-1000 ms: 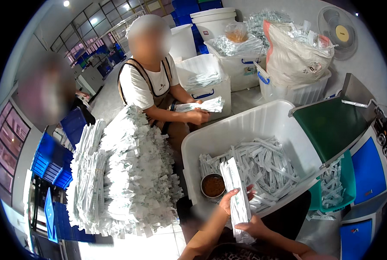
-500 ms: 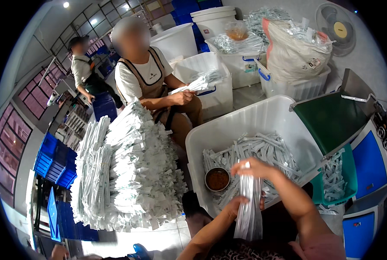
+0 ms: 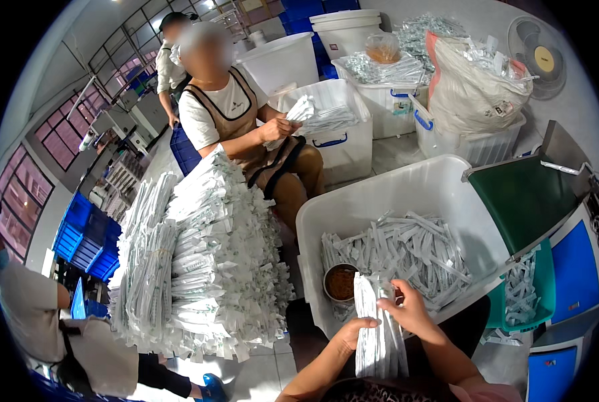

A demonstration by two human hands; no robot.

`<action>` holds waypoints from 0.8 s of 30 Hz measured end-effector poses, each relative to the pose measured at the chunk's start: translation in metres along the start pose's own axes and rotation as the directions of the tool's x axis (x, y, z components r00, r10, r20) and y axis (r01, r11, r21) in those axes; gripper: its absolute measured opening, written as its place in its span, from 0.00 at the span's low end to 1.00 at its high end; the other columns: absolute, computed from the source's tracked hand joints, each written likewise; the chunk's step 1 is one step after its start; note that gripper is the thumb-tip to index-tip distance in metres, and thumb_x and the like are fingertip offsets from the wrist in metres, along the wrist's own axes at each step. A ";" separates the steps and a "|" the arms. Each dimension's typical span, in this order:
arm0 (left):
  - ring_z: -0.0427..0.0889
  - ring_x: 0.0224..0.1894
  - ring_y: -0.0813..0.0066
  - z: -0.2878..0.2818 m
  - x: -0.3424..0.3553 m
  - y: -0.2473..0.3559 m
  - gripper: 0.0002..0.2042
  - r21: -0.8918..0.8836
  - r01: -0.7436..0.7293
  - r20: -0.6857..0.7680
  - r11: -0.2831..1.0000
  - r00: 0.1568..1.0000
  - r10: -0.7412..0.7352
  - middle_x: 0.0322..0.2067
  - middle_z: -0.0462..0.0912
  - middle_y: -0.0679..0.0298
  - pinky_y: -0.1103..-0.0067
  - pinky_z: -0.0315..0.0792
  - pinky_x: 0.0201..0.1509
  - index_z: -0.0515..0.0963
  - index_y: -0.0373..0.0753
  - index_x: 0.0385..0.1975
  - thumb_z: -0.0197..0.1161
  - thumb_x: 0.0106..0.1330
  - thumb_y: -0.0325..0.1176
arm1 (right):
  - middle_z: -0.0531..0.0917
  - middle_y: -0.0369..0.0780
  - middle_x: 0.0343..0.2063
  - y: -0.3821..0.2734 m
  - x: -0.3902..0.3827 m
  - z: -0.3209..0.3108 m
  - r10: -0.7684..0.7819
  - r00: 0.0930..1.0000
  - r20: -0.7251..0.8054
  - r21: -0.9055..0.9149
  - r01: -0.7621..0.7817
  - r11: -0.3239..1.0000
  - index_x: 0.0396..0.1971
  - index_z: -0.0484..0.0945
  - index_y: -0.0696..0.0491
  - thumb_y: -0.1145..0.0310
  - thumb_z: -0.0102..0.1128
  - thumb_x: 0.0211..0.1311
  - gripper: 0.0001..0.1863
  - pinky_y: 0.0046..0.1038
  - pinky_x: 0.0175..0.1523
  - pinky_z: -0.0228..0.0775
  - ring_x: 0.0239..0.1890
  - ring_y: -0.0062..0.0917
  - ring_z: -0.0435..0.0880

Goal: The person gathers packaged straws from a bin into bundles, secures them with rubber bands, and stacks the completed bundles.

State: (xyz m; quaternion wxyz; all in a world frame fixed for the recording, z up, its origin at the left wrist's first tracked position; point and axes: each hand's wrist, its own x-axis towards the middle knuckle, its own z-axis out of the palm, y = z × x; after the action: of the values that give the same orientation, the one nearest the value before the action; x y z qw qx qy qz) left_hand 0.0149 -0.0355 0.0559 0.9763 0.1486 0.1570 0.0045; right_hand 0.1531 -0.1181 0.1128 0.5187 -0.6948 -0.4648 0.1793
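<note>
A bundle of long, thin white paper-and-plastic packets (image 3: 373,352) stands nearly upright close to my body, over the near edge of a big white tub. My left hand (image 3: 353,333) is wrapped round its left side, thumb across the front. My right hand (image 3: 410,311) grips the bundle's upper right edge between thumb and fingers; some fingertips are hidden behind it. Loose packets of the same kind (image 3: 413,248) lie heaped in the white tub (image 3: 340,204). Among them sits a round metal tin (image 3: 342,281) with reddish-brown contents, just beyond the bundle's top.
A tall stack of bundled packets (image 3: 212,268) stands at left. Across from me a seated co-worker (image 3: 222,114) holds packets. A green conveyor belt (image 3: 524,201) overhangs the tub's right side, above a teal bin (image 3: 546,288). Another person (image 3: 38,315) is at lower left.
My right hand has come down from above the bundle's top to its right edge. My view has shifted slightly, and a person has come into it at lower left.
</note>
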 end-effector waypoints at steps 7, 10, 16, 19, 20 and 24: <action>0.76 0.41 0.61 0.005 0.003 0.002 0.25 -0.057 -0.006 0.035 0.998 0.999 0.008 0.39 0.75 0.51 0.68 0.71 0.47 0.62 0.26 0.49 0.54 0.48 0.25 | 0.76 0.37 0.16 0.016 -0.004 -0.002 0.149 0.989 -0.012 0.021 -0.149 0.989 0.38 0.67 0.62 0.70 0.51 0.57 0.12 0.21 0.22 0.64 0.16 0.19 0.74; 0.77 0.38 0.59 -0.022 0.006 0.004 0.23 -0.068 0.055 -0.057 0.996 0.997 -0.059 0.38 0.74 0.49 0.67 0.72 0.44 0.66 0.29 0.45 0.55 0.46 0.27 | 0.72 0.35 0.12 0.019 0.016 0.004 0.086 0.975 -0.205 0.007 -0.086 0.996 0.45 0.62 0.61 0.68 0.41 0.61 0.15 0.21 0.19 0.63 0.13 0.19 0.71; 0.68 0.27 0.71 0.003 0.005 0.019 0.22 -0.104 -0.165 0.082 0.981 0.981 0.174 0.26 0.69 0.62 0.77 0.64 0.35 0.67 0.36 0.39 0.59 0.39 0.25 | 0.69 0.37 0.15 0.147 0.093 -0.011 0.421 0.876 -0.237 0.370 -0.320 0.872 0.49 0.59 0.59 0.68 0.37 0.63 0.17 0.23 0.17 0.63 0.12 0.20 0.68; 0.68 0.27 0.70 0.004 -0.002 0.023 0.24 -0.068 -0.138 0.168 0.988 0.975 0.147 0.25 0.68 0.63 0.78 0.64 0.34 0.66 0.37 0.39 0.59 0.35 0.27 | 0.69 0.38 0.15 0.218 0.093 0.003 0.580 0.814 -0.031 0.401 -0.521 0.754 0.48 0.59 0.59 0.71 0.37 0.62 0.16 0.24 0.18 0.63 0.13 0.21 0.68; 0.68 0.27 0.70 0.000 -0.001 0.024 0.24 -0.071 -0.113 0.190 0.991 0.974 0.125 0.25 0.68 0.62 0.77 0.64 0.34 0.66 0.37 0.39 0.59 0.35 0.28 | 0.69 0.38 0.14 0.226 0.089 0.007 0.639 0.769 -0.027 0.500 -0.543 0.674 0.47 0.60 0.59 0.71 0.37 0.62 0.15 0.25 0.18 0.63 0.13 0.22 0.68; 0.68 0.28 0.68 -0.002 -0.003 0.017 0.24 -0.122 -0.058 0.163 0.991 0.983 0.078 0.25 0.68 0.62 0.77 0.65 0.34 0.65 0.36 0.39 0.58 0.35 0.28 | 0.69 0.38 0.13 0.240 0.091 0.006 0.712 0.693 -0.112 0.538 -0.560 0.630 0.44 0.64 0.60 0.73 0.39 0.60 0.13 0.25 0.18 0.63 0.13 0.23 0.67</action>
State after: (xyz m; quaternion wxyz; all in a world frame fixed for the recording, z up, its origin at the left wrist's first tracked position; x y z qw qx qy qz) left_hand 0.0125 -0.0188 0.0599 0.9924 0.0961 0.0685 0.0345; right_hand 0.3051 -0.0461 -0.0813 0.6364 -0.6887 -0.0392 0.3452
